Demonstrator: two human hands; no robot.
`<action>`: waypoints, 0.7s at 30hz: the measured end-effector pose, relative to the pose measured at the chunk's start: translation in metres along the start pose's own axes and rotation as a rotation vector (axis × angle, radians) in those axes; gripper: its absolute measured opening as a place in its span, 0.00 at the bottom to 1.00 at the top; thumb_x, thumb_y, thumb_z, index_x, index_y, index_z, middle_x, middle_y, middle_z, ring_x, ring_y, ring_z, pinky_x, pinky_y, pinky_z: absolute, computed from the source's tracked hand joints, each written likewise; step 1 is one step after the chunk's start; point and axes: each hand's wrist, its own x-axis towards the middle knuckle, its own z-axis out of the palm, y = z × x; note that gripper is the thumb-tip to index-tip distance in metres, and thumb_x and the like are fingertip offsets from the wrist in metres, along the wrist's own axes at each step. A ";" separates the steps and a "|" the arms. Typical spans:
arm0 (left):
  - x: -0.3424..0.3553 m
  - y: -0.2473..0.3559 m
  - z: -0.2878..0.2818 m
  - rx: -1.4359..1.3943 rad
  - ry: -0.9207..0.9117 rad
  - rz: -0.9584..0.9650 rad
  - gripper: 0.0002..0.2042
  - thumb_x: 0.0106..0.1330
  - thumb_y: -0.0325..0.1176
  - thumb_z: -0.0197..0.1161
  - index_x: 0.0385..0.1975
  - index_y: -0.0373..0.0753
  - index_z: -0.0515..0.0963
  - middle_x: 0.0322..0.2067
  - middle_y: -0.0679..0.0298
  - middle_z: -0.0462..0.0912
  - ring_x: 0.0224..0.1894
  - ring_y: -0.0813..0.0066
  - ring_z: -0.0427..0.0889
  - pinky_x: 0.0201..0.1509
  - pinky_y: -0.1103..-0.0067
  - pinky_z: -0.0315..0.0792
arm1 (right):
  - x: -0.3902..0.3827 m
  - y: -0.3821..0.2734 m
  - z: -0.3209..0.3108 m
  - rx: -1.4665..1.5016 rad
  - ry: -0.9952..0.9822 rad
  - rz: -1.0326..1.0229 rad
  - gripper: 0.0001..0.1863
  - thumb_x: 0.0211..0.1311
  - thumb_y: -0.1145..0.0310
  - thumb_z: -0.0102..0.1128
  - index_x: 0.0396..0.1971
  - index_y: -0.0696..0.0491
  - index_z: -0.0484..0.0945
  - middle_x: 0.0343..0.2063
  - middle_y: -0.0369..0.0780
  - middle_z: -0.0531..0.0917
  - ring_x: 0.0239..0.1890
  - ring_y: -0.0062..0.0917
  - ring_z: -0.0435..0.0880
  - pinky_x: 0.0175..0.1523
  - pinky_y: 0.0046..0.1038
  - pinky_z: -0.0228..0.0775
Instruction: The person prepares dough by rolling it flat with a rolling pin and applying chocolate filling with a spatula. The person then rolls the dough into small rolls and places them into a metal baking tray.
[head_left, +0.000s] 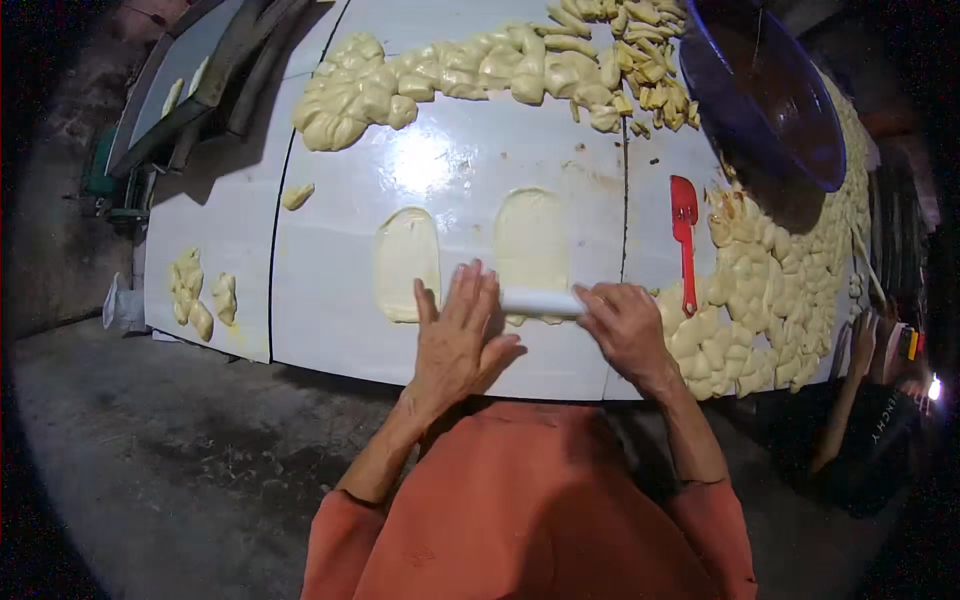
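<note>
A white rolling pin point(540, 302) lies crosswise over the near end of a flattened oval of pale dough point(532, 240). The fingers of my right hand point(628, 328) are curled round the pin's right end. My left hand point(455, 335) is stretched out with fingers apart, its palm down at the pin's left end, which it partly hides. Just left of that hand lies a second flattened dough oval point(407, 262). A red spatula point(684, 240) rests on the table to the right of my right hand.
Dough lumps point(430, 75) line the far side, beside cut dough strips point(650, 55). More dough pieces point(740, 310) cover the right side under a tilted dark blue basin point(765, 90). Small lumps point(188, 290) sit at left, near a framed board point(190, 90). Another person's arm point(845, 400) shows at right.
</note>
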 end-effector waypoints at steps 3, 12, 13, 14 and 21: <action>0.013 -0.013 -0.004 0.061 0.130 -0.057 0.41 0.71 0.52 0.61 0.76 0.35 0.54 0.76 0.47 0.55 0.78 0.47 0.54 0.76 0.37 0.35 | 0.004 0.009 0.001 0.017 0.185 0.345 0.25 0.68 0.66 0.62 0.64 0.55 0.74 0.44 0.44 0.82 0.49 0.39 0.80 0.53 0.42 0.72; 0.099 0.001 0.010 0.224 -0.028 0.052 0.38 0.74 0.53 0.53 0.73 0.29 0.58 0.75 0.44 0.57 0.79 0.50 0.52 0.77 0.40 0.38 | 0.076 -0.020 0.007 -0.109 0.158 0.187 0.33 0.74 0.51 0.54 0.71 0.56 0.66 0.69 0.49 0.68 0.73 0.43 0.63 0.74 0.52 0.50; 0.102 -0.002 0.010 0.297 0.002 0.102 0.37 0.74 0.54 0.52 0.74 0.31 0.59 0.75 0.45 0.59 0.78 0.52 0.55 0.77 0.40 0.38 | 0.085 -0.023 0.012 -0.106 0.089 0.110 0.34 0.74 0.48 0.52 0.71 0.56 0.66 0.70 0.49 0.68 0.74 0.44 0.62 0.76 0.53 0.47; 0.101 -0.007 0.009 0.289 -0.062 0.072 0.36 0.75 0.53 0.51 0.74 0.32 0.58 0.75 0.48 0.59 0.79 0.53 0.55 0.77 0.40 0.36 | 0.092 -0.028 0.020 -0.099 0.096 0.105 0.34 0.74 0.48 0.52 0.71 0.56 0.66 0.70 0.49 0.68 0.74 0.44 0.62 0.76 0.53 0.47; 0.027 -0.098 -0.041 0.301 -0.014 -0.145 0.37 0.76 0.56 0.49 0.76 0.36 0.57 0.76 0.52 0.58 0.79 0.57 0.54 0.77 0.39 0.35 | 0.143 -0.080 0.064 0.005 -0.066 -0.131 0.40 0.75 0.38 0.41 0.72 0.57 0.64 0.74 0.49 0.62 0.78 0.38 0.56 0.79 0.57 0.36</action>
